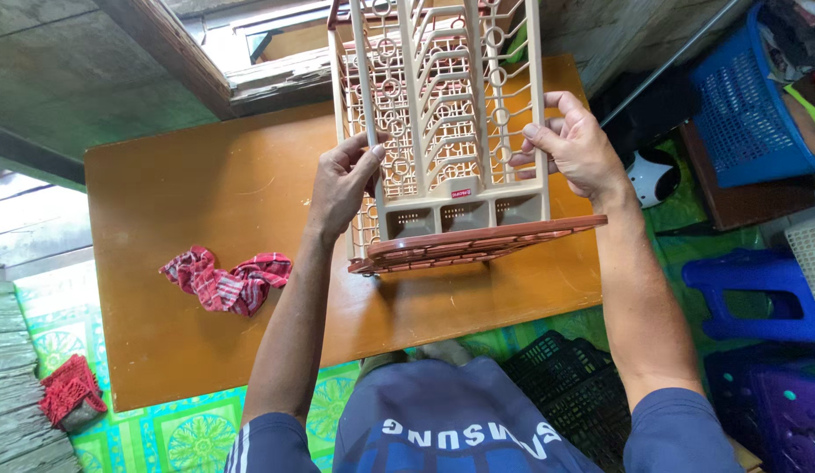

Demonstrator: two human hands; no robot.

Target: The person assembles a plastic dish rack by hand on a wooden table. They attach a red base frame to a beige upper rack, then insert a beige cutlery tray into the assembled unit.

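At the upper centre of the head view, a beige plastic dish rack (442,123) with a reddish-brown drip tray (477,245) stands tipped up on end over the orange-brown table (188,201), its tray edge low at centre frame. The left hand (342,184) curls shut around a bar on the rack's left side; the right hand (574,149) grips the right rim, fingers wrapped, thumb on top. The rack seems to balance on one edge, so a loosened grip could let it topple or slide off the near table edge, and the tray might slip away from the rack. A small pinkish-red rectangular label (461,193) sits on the rack's lower wall. A red checked cloth (228,280) lies at left on the table, well apart
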